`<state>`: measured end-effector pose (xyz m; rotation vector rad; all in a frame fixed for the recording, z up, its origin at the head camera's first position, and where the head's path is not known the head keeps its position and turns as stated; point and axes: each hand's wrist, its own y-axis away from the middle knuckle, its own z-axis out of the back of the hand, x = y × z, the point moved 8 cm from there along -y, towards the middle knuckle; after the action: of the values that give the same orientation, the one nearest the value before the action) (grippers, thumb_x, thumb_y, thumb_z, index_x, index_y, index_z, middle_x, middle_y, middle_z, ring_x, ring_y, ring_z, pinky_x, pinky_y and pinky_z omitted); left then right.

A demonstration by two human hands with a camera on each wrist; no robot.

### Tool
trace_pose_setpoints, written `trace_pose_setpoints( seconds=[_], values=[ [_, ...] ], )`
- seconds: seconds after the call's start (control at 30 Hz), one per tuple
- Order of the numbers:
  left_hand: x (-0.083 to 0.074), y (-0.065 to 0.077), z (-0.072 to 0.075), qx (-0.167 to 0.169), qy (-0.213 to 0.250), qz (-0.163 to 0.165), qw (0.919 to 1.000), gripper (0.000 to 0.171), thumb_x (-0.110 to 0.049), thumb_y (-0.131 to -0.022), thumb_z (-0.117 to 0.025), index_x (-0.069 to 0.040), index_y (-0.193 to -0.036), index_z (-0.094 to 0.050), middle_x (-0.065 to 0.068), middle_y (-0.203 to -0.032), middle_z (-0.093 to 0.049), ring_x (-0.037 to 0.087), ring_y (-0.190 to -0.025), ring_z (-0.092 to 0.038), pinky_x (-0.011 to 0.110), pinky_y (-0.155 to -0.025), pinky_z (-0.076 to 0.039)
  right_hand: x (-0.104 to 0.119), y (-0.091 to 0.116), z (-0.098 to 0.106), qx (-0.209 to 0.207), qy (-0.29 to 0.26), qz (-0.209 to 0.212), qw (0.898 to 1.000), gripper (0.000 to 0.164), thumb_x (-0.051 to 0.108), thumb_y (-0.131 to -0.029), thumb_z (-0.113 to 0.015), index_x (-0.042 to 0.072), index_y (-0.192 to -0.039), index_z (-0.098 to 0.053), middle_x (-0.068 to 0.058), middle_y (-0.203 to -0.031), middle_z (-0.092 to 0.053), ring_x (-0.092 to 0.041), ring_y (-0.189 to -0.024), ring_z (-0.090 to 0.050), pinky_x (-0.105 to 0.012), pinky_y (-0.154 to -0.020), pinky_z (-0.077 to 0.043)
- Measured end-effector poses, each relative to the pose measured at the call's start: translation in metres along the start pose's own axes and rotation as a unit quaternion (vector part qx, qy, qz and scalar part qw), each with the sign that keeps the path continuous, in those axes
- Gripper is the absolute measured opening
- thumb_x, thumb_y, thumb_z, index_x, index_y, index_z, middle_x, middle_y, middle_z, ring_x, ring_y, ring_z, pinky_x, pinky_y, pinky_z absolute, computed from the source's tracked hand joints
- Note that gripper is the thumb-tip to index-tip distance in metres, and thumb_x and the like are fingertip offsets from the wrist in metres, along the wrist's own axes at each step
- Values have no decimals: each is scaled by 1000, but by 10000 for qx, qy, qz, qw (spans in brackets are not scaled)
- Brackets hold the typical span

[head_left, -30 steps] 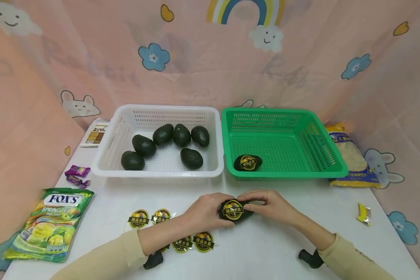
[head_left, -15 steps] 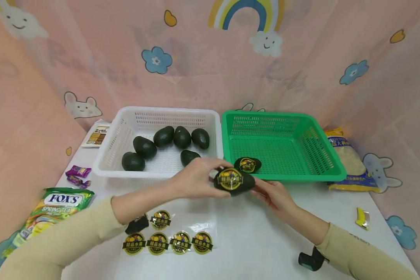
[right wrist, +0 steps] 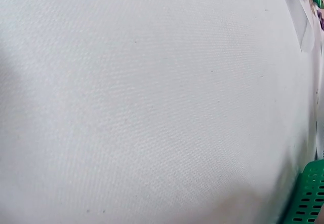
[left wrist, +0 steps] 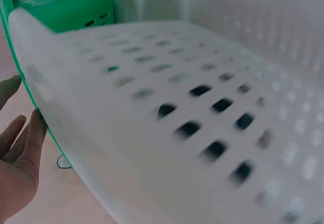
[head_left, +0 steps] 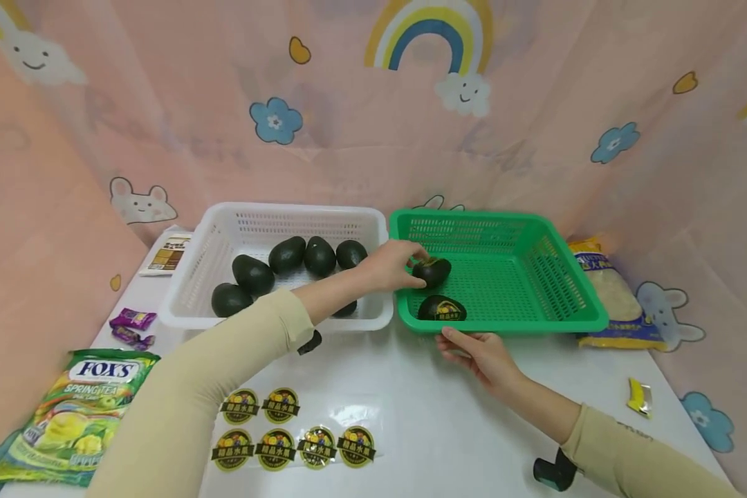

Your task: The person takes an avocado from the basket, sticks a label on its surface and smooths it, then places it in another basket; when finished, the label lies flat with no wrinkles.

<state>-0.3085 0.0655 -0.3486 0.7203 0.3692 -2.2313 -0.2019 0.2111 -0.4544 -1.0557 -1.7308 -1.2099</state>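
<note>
In the head view, my left hand [head_left: 391, 266] reaches over the side of the green basket [head_left: 535, 325]. Its fingers and thumb pinch a dark green avocado [head_left: 432, 273] low inside, with a bit of gold label showing on top. Closer to the front wall lies another avocado [head_left: 437, 306] bearing a black-and-gold sticker. My right hand [head_left: 482, 356] is at that basket's front rim, thumb up against it, fingers loosely bent and holding nothing. Whether it grips the rim cannot be told. The right wrist view shows mostly white tabletop [right wrist: 152, 102].
Left of the green basket stands a white basket [head_left: 274, 323] with several avocados [head_left: 253, 274]. A clear sheet of round stickers [head_left: 276, 448] lies in front. Candy bags [head_left: 77, 415], small purple sweets [head_left: 133, 319], a yellow packet [head_left: 639, 398] and a grain bag [head_left: 616, 297] lie around the edges.
My left hand has carried the stickered avocado from above the table, forward and right, down into the green basket. The right hand has let go of it and stays near the front rim.
</note>
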Motion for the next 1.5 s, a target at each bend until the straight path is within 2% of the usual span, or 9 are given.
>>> trace_pose_setpoints(
  seconds=[0.2, 0.37, 0.6, 0.73, 0.93, 1.0, 1.1, 1.3, 1.5],
  values=[
    [-7, 36, 3, -376, 840, -297, 9953, 20, -16, -91, -70, -8, -110, -72, -1, -105, -71, 13, -91, -66, 21, -78, -51, -1, 0, 1, -122, -17, 55, 9999, 13, 13, -94, -67, 4, -94, -76, -7, -90, -74, -14, -86, -70, -29, -82, -55],
    [-9, 88, -8, -204, 2149, -202, 9762, 13, -13, -91, -68, -8, -102, -75, -2, -94, -73, 18, -75, -69, 28, -69, -56, -2, -1, 1, -236, 61, 78, 9997, 13, 13, -94, -67, 1, -95, -74, -6, -88, -73, -14, -84, -69, -29, -81, -55],
    [38, 166, -43, 236, 3456, 810, 9346, 21, -19, -94, -67, -4, -109, -72, 15, -100, -71, 36, -92, -66, 34, -72, -58, 1, -1, 0, -287, 93, 324, 9990, 12, 10, -94, -65, 1, -94, -74, -4, -84, -72, -15, -83, -69, -29, -80, -56],
    [79, 198, -42, -328, 3793, 1570, 9113, 39, -28, -97, -63, 3, -121, -64, 20, -109, -67, 35, -98, -64, 33, -77, -57, 1, -1, -2, -277, 128, 411, 9987, 14, 10, -95, -65, -2, -97, -73, -4, -84, -72, -16, -84, -69, -29, -79, -56],
    [112, 225, -34, -1215, 4568, 2454, 8464, 54, -44, -98, -56, 5, -121, -63, 15, -111, -67, 20, -99, -64, 31, -83, -55, -6, 3, -29, 663, 1068, 297, 9916, 19, 11, -93, -67, -5, -102, -70, -6, -90, -71, -15, -85, -68, -32, -78, -57],
    [116, 228, -32, -1410, 4825, 2588, 8248, 51, -44, -98, -56, 3, -115, -66, 12, -108, -68, 16, -97, -63, 30, -84, -54, -4, 5, -53, 1360, 1701, 310, 9755, 21, 13, -93, -67, -6, -104, -69, -10, -95, -71, -19, -89, -67, -37, -79, -57],
    [120, 230, -30, -1572, 5024, 2650, 8079, 45, -42, -97, -58, 0, -110, -68, 6, -102, -70, 13, -93, -63, 28, -84, -54, 16, 1, -97, 2191, 2576, 553, 9394, 22, 17, -93, -68, -2, -105, -70, -12, -100, -70, -28, -92, -66, -42, -80, -56],
    [124, 231, -29, -1599, 4954, 2619, 8126, 40, -38, -98, -60, -1, -109, -70, 3, -98, -71, 11, -90, -63, 27, -81, -54, 87, -41, -192, 3255, 3750, 1168, 8601, 22, 18, -96, -64, 5, -113, -69, -9, -110, -69, -25, -95, -66, -42, -83, -55],
    [124, 232, -32, -1567, 4909, 2666, 8145, 42, -39, -97, -61, 0, -108, -70, 7, -100, -71, 14, -92, -63, 29, -81, -53, 99, -113, -241, 3763, 5155, 497, 7682, 26, 13, -97, -61, 6, -122, -63, -9, -119, -63, -23, -108, -59, -41, -90, -52]
  ],
)
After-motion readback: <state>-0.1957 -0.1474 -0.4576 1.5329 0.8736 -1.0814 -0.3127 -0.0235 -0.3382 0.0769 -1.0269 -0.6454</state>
